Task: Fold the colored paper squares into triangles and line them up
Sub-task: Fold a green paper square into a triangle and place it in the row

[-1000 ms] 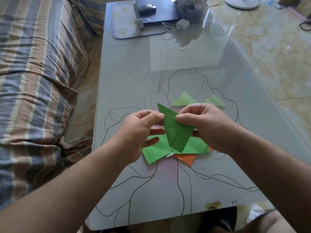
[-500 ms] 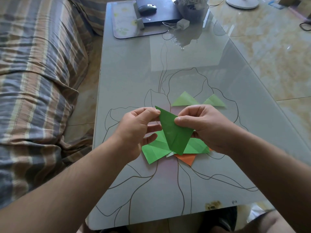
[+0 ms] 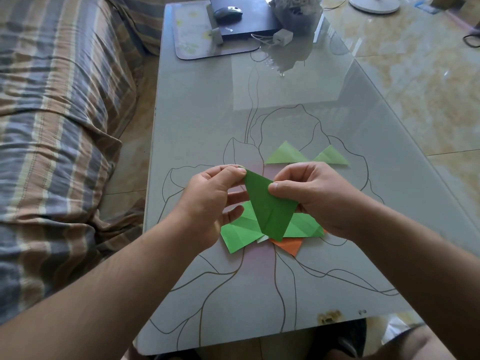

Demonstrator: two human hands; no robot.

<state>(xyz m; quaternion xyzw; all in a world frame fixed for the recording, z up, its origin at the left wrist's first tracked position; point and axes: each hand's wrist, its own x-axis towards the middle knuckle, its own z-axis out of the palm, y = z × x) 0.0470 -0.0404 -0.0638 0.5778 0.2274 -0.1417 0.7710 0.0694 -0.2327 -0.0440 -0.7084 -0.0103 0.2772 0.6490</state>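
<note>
A dark green paper (image 3: pixel 270 206) is held in the air above the glass table (image 3: pixel 202 120), partly folded with a point hanging down. My left hand (image 3: pixel 207 201) pinches its upper left corner. My right hand (image 3: pixel 314 196) pinches its right edge with thumb on top. Beneath them lies a loose pile of papers: light green sheets (image 3: pixel 241 232), a white sliver and an orange sheet (image 3: pixel 289 246). Two pale green folded triangles (image 3: pixel 285 155) (image 3: pixel 331 156) lie side by side on the table just beyond my hands.
At the table's far end sit a mouse pad (image 3: pixel 192 35), a black laptop (image 3: pixel 249 22) with a mouse (image 3: pixel 228 11) on it, a white charger (image 3: pixel 282 37) and a vase (image 3: pixel 296 11). A striped sofa (image 3: pixel 52 126) runs along the left. Tiled floor lies to the right.
Both hands have lifted the dark green paper slightly up and away from me. The left hand's pinch has moved to the paper's top corner. The pile and triangles lie as before.
</note>
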